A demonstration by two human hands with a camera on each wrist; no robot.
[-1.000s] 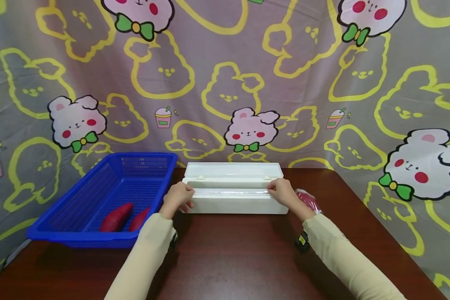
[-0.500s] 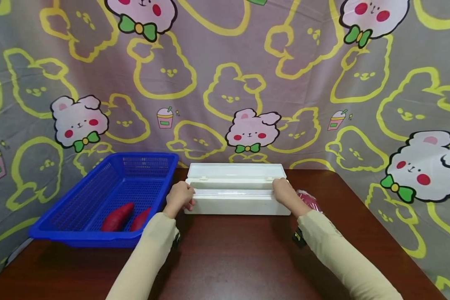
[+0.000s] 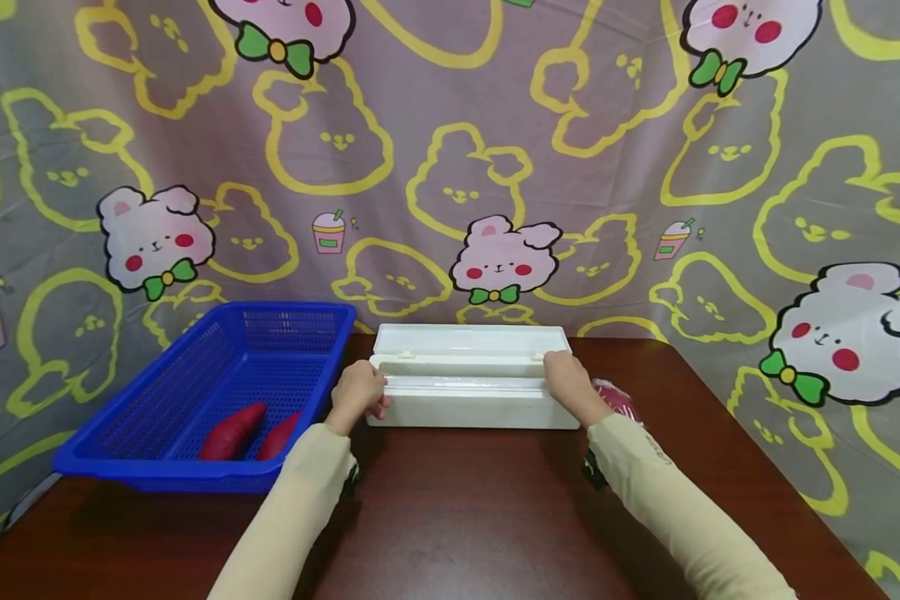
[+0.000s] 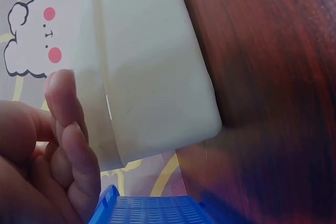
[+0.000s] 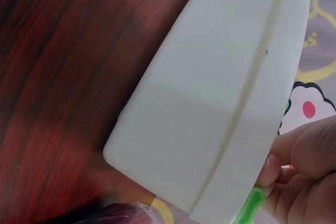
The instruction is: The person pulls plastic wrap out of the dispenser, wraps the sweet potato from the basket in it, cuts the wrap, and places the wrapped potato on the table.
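Note:
A long white cling film dispenser box (image 3: 472,412) stands on the table with its lid (image 3: 471,339) raised at the back. A shiny clear strip of cling film (image 3: 465,382) lies along its front top edge. At the left end my left hand (image 3: 358,390) pinches the film, fingers curled; the exact grip is partly hidden. My right hand (image 3: 570,387) holds the film at the right end, its fingertips mostly hidden behind the box. Close to those fingers, the right wrist view shows a small green plastic piece (image 5: 252,205) at the box edge.
A blue plastic basket (image 3: 157,472) stands on the left with two red sweet potatoes (image 3: 232,432) inside. Right of the box, behind my right forearm, lies a reddish film-wrapped item (image 3: 617,398). A patterned cloth (image 3: 420,100) hangs behind the brown table (image 3: 465,517).
My right hand has shifted slightly right to the box's end and its fingers have dropped behind the edge. The left hand stays at the left end, its fingers more curled.

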